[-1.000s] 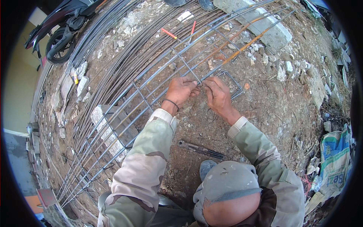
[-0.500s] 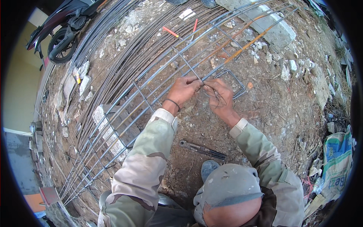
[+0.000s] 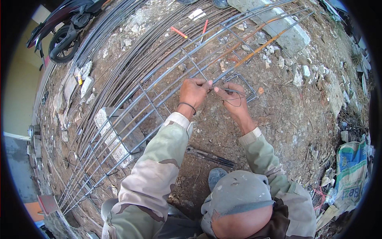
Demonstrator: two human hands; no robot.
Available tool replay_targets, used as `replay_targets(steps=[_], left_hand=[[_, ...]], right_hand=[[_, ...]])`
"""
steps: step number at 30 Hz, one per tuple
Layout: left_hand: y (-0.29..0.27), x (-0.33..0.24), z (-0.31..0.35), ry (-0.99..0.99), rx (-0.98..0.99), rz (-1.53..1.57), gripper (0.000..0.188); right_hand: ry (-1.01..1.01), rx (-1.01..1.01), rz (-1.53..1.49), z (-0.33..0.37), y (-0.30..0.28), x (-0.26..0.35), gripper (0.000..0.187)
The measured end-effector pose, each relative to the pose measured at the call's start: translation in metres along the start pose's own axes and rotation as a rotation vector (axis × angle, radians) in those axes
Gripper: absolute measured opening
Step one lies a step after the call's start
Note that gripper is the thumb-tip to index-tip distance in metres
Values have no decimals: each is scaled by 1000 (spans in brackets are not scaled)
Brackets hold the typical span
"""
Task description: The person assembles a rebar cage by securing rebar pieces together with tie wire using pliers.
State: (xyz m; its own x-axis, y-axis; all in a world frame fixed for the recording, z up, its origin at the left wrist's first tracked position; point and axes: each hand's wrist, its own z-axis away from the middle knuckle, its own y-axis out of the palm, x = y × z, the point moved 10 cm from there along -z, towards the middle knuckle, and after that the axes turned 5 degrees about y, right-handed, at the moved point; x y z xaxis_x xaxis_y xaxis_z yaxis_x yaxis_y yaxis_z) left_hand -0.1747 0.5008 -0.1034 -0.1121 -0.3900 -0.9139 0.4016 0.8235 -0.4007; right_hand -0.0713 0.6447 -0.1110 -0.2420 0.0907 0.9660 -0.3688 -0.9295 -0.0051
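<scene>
At the bottom of the frame sits the person's cap [image 3: 234, 195], and both camouflage sleeves run up from it toward the middle. Just above the cap, on the bare dirt, a pair of pincers [image 3: 210, 156] lies unused, well apart from either hand.

At the centre of the frame the two hands meet over one long bar of the rebar cage [image 3: 131, 131]. The left hand [image 3: 193, 92], with a dark band at the wrist, is curled closed, fingertips pinched on the bar where a stirrup crosses it. The right hand [image 3: 231, 96] is just beside it, forefinger stretched toward the left fingertips and the other fingers half curled around a loose loop of thin tie wire [image 3: 234, 98]. The wire still hangs slack in a loop, so I judge this tie to be only started and not yet twisted tight.

Toward the lower left the cage already carries several square stirrups spaced along the bars, resting on pale concrete blocks [image 3: 109, 135]; whether each is tied I cannot tell. Just right of the hands a stirrup [image 3: 240, 81] lies loose on the ground. Toward the upper right the bars run on with only one or two stirrups showing, so much of the length looks left to do. Farther off, a bundle of bare bars [image 3: 119, 59] runs diagonally beside the cage, and a motorcycle [image 3: 65, 24] stands at the upper left.
</scene>
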Motion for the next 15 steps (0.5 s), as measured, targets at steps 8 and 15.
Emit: replay_targets(steps=[8,15], left_hand=[[0,-8,6,-20,24,6,26],[-5,-20,13,159,-82,-112,26]], right_hand=[[-284,-168,354,13,-2,42,16],[109,19,-292,-12,12,-19,17]])
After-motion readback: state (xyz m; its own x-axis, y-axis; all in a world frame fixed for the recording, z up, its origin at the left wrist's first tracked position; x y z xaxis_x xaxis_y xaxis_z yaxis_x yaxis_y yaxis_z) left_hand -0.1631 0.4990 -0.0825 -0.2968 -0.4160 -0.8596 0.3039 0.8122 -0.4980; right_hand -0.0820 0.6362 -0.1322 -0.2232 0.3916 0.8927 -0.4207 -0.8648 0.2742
